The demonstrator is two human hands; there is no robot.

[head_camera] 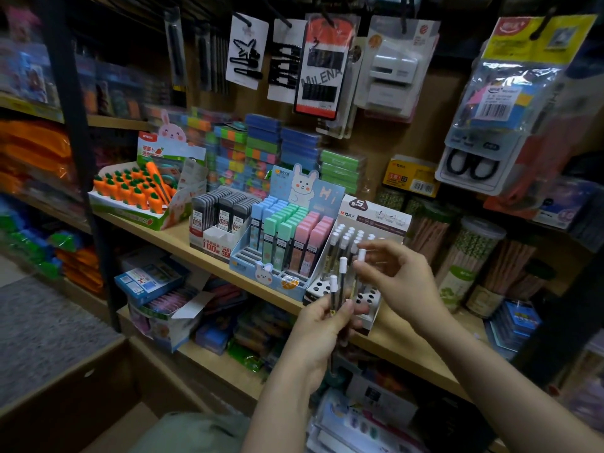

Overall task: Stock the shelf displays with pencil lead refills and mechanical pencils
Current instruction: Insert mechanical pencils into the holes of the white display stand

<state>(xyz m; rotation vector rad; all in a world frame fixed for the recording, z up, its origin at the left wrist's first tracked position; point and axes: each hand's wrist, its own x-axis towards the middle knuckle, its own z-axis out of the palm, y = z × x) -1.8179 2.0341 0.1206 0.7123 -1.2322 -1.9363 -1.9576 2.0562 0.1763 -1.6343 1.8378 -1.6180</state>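
The white-capped mechanical pencils (pixel 340 286), two or perhaps three, stand upright in the left hand (pixel 322 328), its fingers curled round their barrels. The right hand (pixel 397 279), at two o'clock from it, pinches one cap. Behind them sits the white holed display box (pixel 376 220), with the blue bunny lead-refill display (pixel 287 237) at its nine o'clock, on the wooden shelf (pixel 202 250).

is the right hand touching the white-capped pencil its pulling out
Touching: in the head view the right hand pinches the white cap of one pencil between thumb and fingertips.
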